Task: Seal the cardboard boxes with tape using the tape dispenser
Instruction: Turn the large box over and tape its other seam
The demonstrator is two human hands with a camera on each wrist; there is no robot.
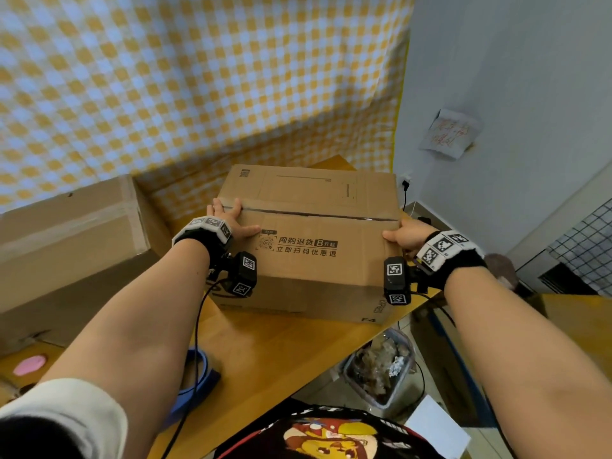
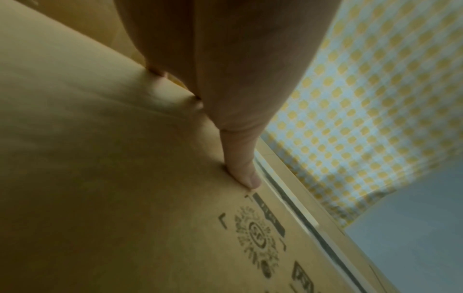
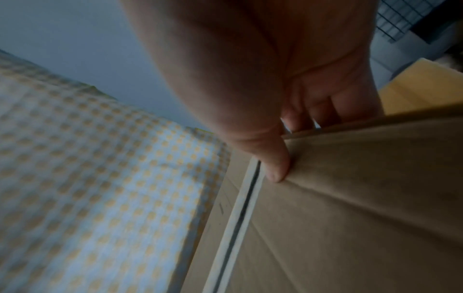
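A person steadies a cardboard box on a wooden counter, one hand at each end of its top, with the two top flaps folded shut and a dark open seam running across between the hands. The left hand lies at the seam's left end, fingers laid nearly straight over the far flap and thumb flat on the near flap beside the printed code, a relaxed, open grip that presses rather than clasps. The right hand takes the right end: its thumb rests on top just below the seam and its fingers wrap down over the box's side edge, a grip closed on the cardboard. No fresh tape spans the seam, so the step in hand appears to be squaring and holding the flaps ahead of taping. A blue object on the counter, nearer the person than the box and partly hidden by the left forearm, may be the tape dispenser, though that cannot be told for certain. The next move likely calls for freeing one hand to fetch it while the other keeps the flaps down.
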